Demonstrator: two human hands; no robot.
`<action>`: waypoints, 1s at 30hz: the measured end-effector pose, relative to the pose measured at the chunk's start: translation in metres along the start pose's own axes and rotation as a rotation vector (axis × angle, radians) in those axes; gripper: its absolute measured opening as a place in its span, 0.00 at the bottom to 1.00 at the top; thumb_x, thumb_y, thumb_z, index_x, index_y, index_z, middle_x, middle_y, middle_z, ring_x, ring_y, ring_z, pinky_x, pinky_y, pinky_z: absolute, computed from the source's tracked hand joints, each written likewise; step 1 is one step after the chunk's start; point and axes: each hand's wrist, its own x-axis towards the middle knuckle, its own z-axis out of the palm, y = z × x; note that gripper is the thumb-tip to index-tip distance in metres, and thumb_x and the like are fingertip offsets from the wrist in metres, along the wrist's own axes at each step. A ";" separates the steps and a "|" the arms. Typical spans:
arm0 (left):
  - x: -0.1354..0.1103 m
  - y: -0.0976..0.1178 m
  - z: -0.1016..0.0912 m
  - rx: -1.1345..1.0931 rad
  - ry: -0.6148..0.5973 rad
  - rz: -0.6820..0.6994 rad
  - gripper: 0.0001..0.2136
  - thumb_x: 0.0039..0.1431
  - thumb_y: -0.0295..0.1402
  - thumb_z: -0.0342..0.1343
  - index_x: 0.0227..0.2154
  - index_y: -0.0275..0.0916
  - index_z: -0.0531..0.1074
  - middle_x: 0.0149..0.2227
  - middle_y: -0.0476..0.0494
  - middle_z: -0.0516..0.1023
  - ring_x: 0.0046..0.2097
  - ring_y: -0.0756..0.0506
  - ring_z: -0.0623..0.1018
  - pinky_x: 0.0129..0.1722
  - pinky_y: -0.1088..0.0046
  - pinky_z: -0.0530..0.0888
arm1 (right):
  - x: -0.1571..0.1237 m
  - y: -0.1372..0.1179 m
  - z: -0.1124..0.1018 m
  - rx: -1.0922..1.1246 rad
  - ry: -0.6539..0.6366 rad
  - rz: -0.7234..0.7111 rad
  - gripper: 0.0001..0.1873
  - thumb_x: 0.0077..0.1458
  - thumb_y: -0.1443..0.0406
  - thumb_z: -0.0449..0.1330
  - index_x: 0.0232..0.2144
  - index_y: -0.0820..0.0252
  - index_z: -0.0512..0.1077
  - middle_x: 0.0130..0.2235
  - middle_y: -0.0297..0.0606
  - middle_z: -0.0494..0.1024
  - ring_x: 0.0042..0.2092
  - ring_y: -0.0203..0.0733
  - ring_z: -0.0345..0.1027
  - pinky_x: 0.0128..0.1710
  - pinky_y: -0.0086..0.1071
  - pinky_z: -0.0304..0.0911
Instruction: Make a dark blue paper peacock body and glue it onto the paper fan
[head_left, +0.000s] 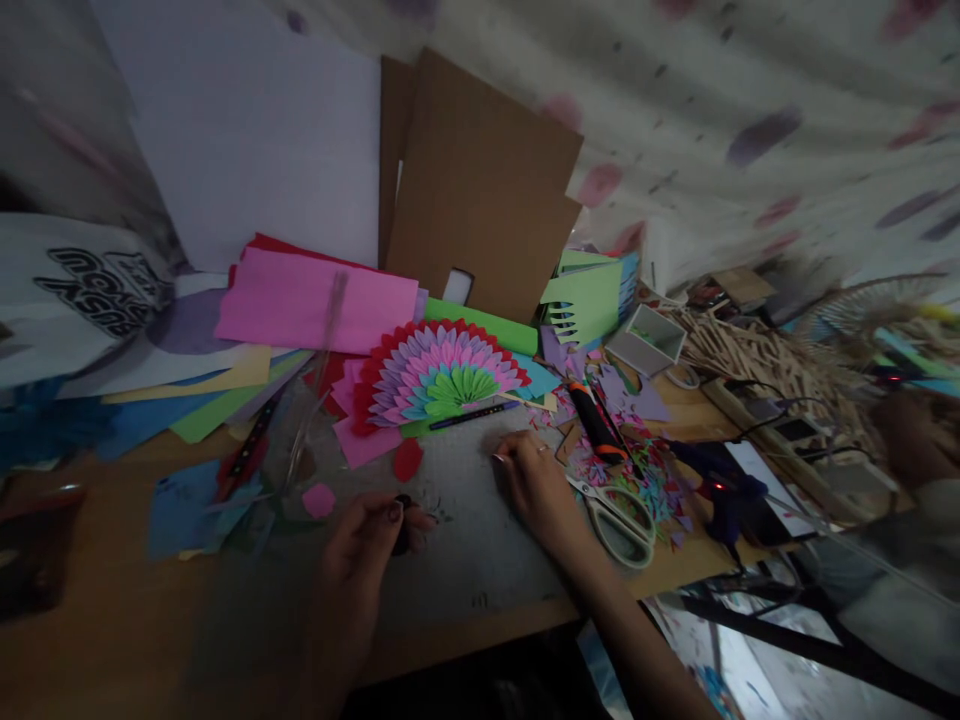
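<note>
My left hand (361, 548) pinches a small black piece (403, 530) between thumb and fingers, over the grey mat (469, 550); my right hand (534, 478) rests there too, fingers loosely curled, and whether they hold anything, I can't tell! Scissors (595, 496) beside my right forearm, red oval (408, 460) near my left fingers, bright paper fan (450, 378) beyond!

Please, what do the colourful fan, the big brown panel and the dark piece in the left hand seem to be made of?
Fan: probably matte paper; its layered petals look thin and creased.
Brown panel: likely dull cardboard, judging by its plain brown colour and straight, stiff edges.
Dark piece: material and finish unclear; it is small and shadowed.
</note>
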 end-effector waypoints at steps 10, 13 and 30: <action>0.000 -0.004 0.002 -0.022 -0.007 0.014 0.14 0.55 0.45 0.67 0.31 0.40 0.76 0.25 0.49 0.82 0.27 0.48 0.77 0.31 0.73 0.75 | -0.029 -0.013 -0.009 -0.246 -0.151 -0.156 0.19 0.68 0.63 0.55 0.59 0.58 0.73 0.67 0.56 0.65 0.66 0.66 0.56 0.60 0.68 0.57; 0.000 -0.004 0.001 -0.022 -0.001 0.015 0.14 0.54 0.45 0.68 0.31 0.40 0.77 0.26 0.50 0.82 0.27 0.49 0.77 0.30 0.73 0.75 | -0.045 -0.008 -0.021 -0.278 -0.163 -0.211 0.17 0.69 0.63 0.55 0.55 0.54 0.76 0.66 0.54 0.66 0.67 0.65 0.55 0.61 0.69 0.55; -0.003 -0.015 -0.003 -0.001 0.011 0.088 0.12 0.52 0.45 0.70 0.32 0.45 0.77 0.26 0.56 0.82 0.28 0.51 0.77 0.30 0.76 0.75 | -0.082 -0.002 -0.024 -0.274 -0.146 -0.134 0.21 0.70 0.56 0.53 0.60 0.52 0.73 0.68 0.49 0.66 0.68 0.66 0.52 0.62 0.69 0.50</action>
